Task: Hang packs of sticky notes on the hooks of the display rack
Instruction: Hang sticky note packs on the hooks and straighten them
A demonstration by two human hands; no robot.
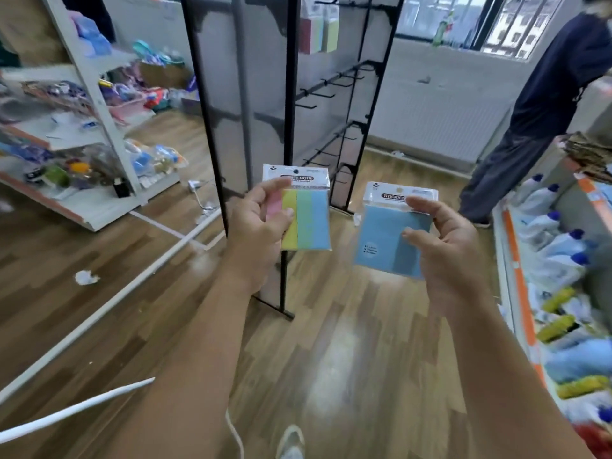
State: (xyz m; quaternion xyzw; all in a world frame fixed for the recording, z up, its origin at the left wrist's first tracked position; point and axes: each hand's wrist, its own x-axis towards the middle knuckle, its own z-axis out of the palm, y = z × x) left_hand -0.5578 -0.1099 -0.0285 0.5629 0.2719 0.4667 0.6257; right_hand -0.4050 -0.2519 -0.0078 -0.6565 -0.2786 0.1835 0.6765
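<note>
Head view: your left hand (255, 226) pinches the striped pack (308, 223), right hand (453, 250) the blue pack (385, 240); aim header holes squarely at free hooks (323, 93)

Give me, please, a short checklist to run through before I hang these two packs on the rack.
1. Left hand grips striped pack: ok.
2. Right hand grips blue pack: ok.
3. Header holes clear of fingers: ok.
4. Rack has bare hooks: ok.
5. A pack lined up with a hook: not ok, both held low, off the rack.
6. Hole size suits hooks: cannot tell.
</note>
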